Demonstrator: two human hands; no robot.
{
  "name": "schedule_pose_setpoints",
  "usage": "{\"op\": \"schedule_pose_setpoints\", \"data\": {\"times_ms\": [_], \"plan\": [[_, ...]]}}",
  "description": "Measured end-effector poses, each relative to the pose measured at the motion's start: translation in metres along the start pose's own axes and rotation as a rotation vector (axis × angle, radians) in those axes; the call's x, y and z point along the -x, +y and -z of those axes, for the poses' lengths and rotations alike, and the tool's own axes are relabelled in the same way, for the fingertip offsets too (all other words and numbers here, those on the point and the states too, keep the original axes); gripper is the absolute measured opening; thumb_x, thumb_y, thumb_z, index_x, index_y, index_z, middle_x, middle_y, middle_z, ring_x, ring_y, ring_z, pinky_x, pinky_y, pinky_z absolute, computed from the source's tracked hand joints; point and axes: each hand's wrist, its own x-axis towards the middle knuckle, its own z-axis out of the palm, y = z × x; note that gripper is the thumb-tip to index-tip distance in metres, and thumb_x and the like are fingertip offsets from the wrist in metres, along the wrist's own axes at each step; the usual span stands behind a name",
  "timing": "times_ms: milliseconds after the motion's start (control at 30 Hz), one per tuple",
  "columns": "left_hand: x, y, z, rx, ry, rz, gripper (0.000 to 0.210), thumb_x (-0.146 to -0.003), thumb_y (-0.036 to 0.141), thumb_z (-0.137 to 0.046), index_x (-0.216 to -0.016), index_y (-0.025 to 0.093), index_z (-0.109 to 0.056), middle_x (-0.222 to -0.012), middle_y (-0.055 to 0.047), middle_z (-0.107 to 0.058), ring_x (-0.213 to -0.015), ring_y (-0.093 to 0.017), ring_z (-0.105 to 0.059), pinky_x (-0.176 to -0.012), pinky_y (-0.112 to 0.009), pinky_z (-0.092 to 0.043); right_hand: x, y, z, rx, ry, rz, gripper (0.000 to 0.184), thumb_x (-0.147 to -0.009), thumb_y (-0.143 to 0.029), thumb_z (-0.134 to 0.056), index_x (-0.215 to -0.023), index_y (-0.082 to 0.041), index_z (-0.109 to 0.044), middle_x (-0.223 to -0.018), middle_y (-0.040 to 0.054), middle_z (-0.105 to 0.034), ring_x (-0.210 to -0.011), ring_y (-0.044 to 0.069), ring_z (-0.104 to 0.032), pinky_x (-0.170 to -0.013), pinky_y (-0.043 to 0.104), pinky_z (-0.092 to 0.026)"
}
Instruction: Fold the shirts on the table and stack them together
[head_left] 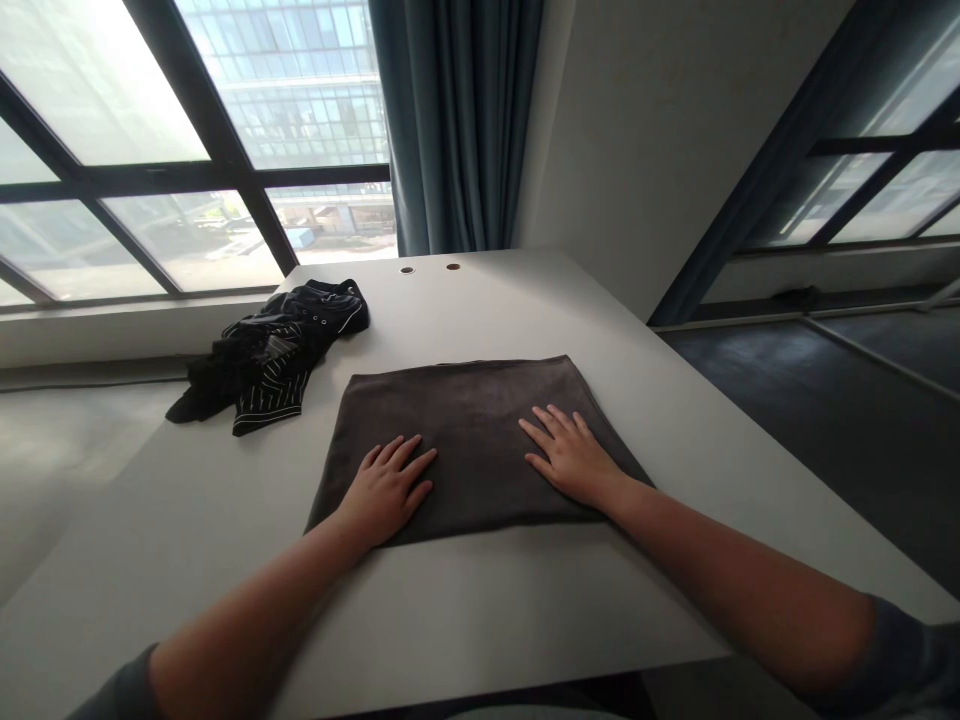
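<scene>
A dark grey-brown piece of cloth (472,450), folded into a flat, roughly rectangular shape, lies on the white table in front of me. My left hand (386,490) rests palm down on its left part, fingers spread. On the right part of the cloth lies my right hand (570,455), also flat with its fingers apart. Neither hand grips anything. The palms hide small patches of the fabric. What kind of item the cloth is, I cannot tell.
A crumpled black garment (281,345) with white stripes lies at the table's left back. Two round holes are set in the white table (480,310) near its far edge. Behind it hang blue-grey curtains (461,130) beside a large window (315,90). Dark floor (810,400) shows at right.
</scene>
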Motion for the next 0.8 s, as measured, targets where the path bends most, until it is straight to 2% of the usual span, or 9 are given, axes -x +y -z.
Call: {"op": "schedule_pose_setpoints", "data": {"times_ms": [100, 200, 333, 467, 567, 700, 800], "plan": [[0.017, -0.010, -0.008, 0.006, 0.005, 0.045, 0.056, -0.104, 0.058, -0.046, -0.160, 0.048, -0.049, -0.173, 0.002, -0.038, -0.160, -0.033, -0.033, -0.130, -0.059, -0.024, 0.028, 0.010, 0.001, -0.012, -0.015, -0.051, 0.060, -0.102, -0.054, -0.053, -0.160, -0.041, -0.050, -0.171, 0.0072, -0.041, -0.157, 0.039, -0.037, -0.127, 0.070, -0.026], [0.022, -0.024, -0.008, 0.010, -0.009, 0.094, 0.057, -0.105, 0.056, -0.046, -0.162, 0.048, -0.044, -0.173, 0.003, -0.036, -0.162, -0.032, -0.030, -0.132, -0.061, -0.022, 0.040, 0.021, 0.004, 0.006, -0.013, -0.079, 0.062, -0.104, -0.053, -0.049, -0.164, -0.038, -0.045, -0.172, 0.0091, -0.037, -0.158, 0.039, -0.037, -0.127, 0.069, -0.027], [0.030, -0.034, -0.003, -0.051, 0.000, 0.159, 0.056, -0.106, 0.052, -0.045, -0.162, 0.046, -0.045, -0.173, 0.003, -0.036, -0.162, -0.031, -0.029, -0.132, -0.059, -0.023, 0.042, 0.026, 0.003, 0.063, 0.003, -0.094, 0.066, -0.105, -0.055, -0.047, -0.167, -0.036, -0.039, -0.172, 0.0094, -0.037, -0.158, 0.036, -0.036, -0.128, 0.064, -0.029], [0.043, -0.041, -0.002, -0.153, 0.030, 0.156, 0.056, -0.109, 0.051, -0.040, -0.163, 0.038, -0.045, -0.174, 0.000, -0.035, -0.162, -0.030, -0.031, -0.131, -0.056, -0.026, 0.042, 0.027, 0.003, 0.146, -0.032, -0.077, 0.065, -0.110, -0.053, -0.038, -0.169, -0.026, -0.036, -0.173, 0.0147, -0.034, -0.159, 0.036, -0.035, -0.127, 0.062, -0.030], [0.055, -0.051, -0.002, -0.206, 0.046, 0.148, 0.057, -0.110, 0.051, -0.039, -0.164, 0.036, -0.045, -0.174, -0.001, -0.036, -0.162, -0.029, -0.031, -0.131, -0.052, -0.027, 0.044, 0.028, 0.005, 0.160, -0.062, -0.056, 0.065, -0.111, -0.053, -0.035, -0.169, -0.025, -0.035, -0.173, 0.0154, -0.035, -0.159, 0.034, -0.035, -0.127, 0.060, -0.031], [0.070, -0.065, 0.000, -0.202, 0.003, 0.136, 0.058, -0.110, 0.049, -0.037, -0.166, 0.035, -0.041, -0.175, -0.001, -0.033, -0.162, -0.029, -0.030, -0.131, -0.052, -0.028, 0.046, 0.031, 0.010, 0.122, -0.091, -0.008, 0.064, -0.112, -0.052, -0.034, -0.170, -0.024, -0.033, -0.175, 0.0132, -0.031, -0.161, 0.032, -0.030, -0.129, 0.058, -0.029], [0.079, -0.068, 0.006, -0.180, -0.037, 0.169, 0.060, -0.110, 0.048, -0.034, -0.167, 0.031, -0.040, -0.176, -0.003, -0.032, -0.163, -0.029, -0.027, -0.131, -0.052, -0.026, 0.045, 0.031, 0.014, 0.097, -0.108, -0.004, 0.063, -0.111, -0.051, -0.036, -0.168, -0.025, -0.037, -0.175, 0.0127, -0.032, -0.161, 0.032, -0.030, -0.129, 0.058, -0.029]]}}
